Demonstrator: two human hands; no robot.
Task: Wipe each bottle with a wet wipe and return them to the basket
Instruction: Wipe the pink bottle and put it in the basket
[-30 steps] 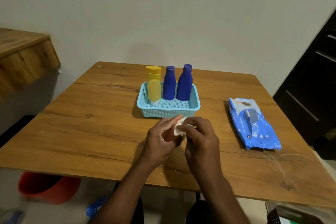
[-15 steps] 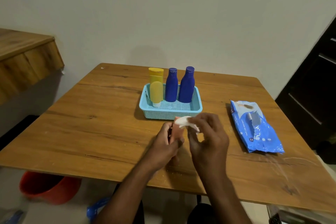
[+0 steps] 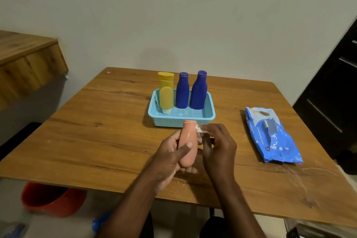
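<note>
My left hand (image 3: 170, 152) grips a peach-coloured bottle (image 3: 188, 141) above the table, its cap end pointing toward the basket. A crumpled white wet wipe (image 3: 201, 131) is pinched in my right hand (image 3: 218, 147) and pressed against the bottle's right side near the neck. Behind them the light blue basket (image 3: 210, 116) holds a yellow tube (image 3: 165, 92) standing on its cap, a yellow bottle partly hidden behind it, and two dark blue bottles (image 3: 199, 91) upright.
A blue pack of wet wipes (image 3: 270, 133) lies on the wooden table (image 3: 96, 131) to the right. A red bucket (image 3: 52, 201) sits on the floor under the left front edge. A dark cabinet (image 3: 332, 102) stands at the right, a wooden ledge at the far left.
The peach bottle has come into plain view, turned lengthwise in my left hand. My right hand has shifted the wipe onto the bottle's neck side.
</note>
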